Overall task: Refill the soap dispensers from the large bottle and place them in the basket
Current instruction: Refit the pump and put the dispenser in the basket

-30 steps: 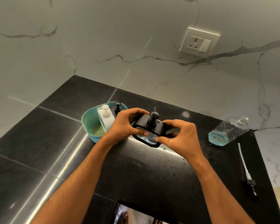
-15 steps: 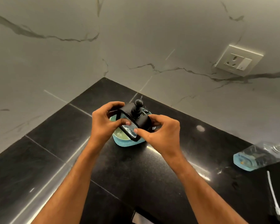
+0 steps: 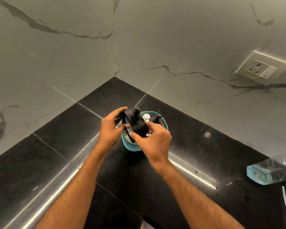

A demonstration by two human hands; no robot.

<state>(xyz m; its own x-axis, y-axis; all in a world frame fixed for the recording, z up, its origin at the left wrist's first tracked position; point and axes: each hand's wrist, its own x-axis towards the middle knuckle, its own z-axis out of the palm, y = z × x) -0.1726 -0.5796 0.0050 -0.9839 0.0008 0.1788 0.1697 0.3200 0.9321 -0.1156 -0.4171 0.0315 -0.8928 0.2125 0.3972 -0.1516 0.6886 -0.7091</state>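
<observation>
Near the end, judging by the layout: two dispensers, white [image 3: 146, 117] and small black [image 3: 157, 119], already upright in the basket [image 3: 132, 148]. Third dispenser [image 3: 137, 125] held tilted over the basket's near side, left hand [image 3: 111, 128] and right hand [image 3: 153, 142] both clamped on its sides; still to be set down. Black shell, round pump knob, clear window showing bluish soap. Bottle [image 3: 271, 172] lying on the table [image 3: 59, 134], well right, partly full.

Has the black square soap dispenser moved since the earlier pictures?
Yes. The black square soap dispenser went from the countertop beside the teal basket to above it.
</observation>
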